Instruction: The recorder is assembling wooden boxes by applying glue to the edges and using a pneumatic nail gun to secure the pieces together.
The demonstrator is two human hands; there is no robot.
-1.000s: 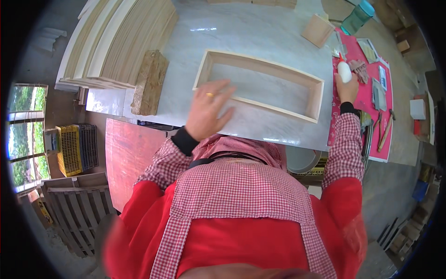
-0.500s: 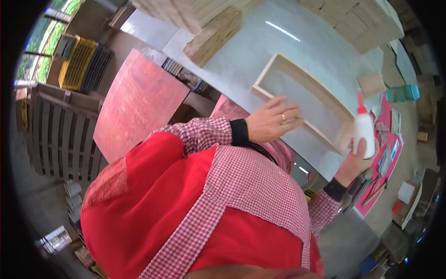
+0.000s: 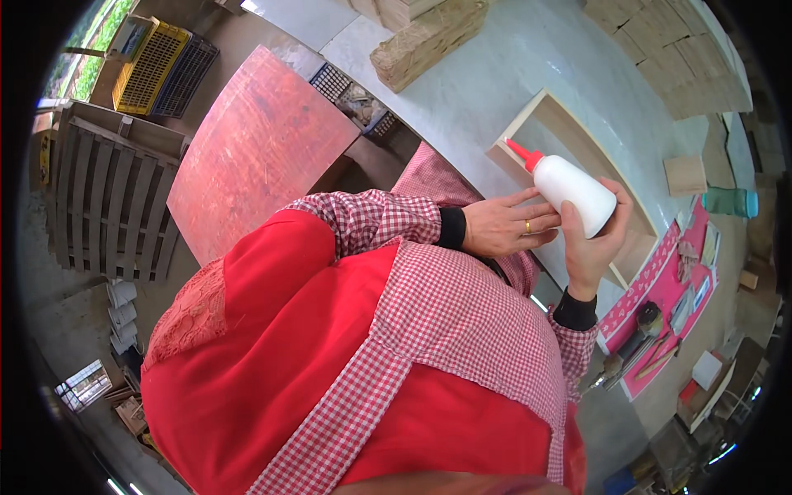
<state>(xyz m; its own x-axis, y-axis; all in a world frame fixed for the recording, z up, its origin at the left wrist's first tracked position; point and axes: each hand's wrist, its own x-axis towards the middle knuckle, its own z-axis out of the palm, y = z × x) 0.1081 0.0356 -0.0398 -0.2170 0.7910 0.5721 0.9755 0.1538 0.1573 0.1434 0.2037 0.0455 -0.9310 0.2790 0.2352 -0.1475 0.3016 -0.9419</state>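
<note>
My right hand (image 3: 597,241) grips a white squeeze bottle (image 3: 575,191) with a red pointed nozzle. The bottle is tilted, its tip up beside the left end of a shallow, pale wooden frame (image 3: 609,152). The frame lies on the grey tabletop. Fingers stretched out and slightly apart, my left hand (image 3: 507,225) is at the frame's near long side, just below the bottle. A gold-coloured ring is on one finger. Hand and bottle hide much of that near side, and whether the left fingers touch the wood I cannot tell.
A thick wooden block (image 3: 429,41) and stacked boards (image 3: 672,58) stand on the far tabletop. On the right are a small wooden square (image 3: 685,176), a teal jar (image 3: 730,202) and a pink mat (image 3: 652,309) with tools. A reddish board (image 3: 260,157) stands at left.
My right hand has brought the bottle leftward from the frame's right end, tipping it from upright to slanted. My left hand stays by the near side. The whole view has shifted somewhat.
</note>
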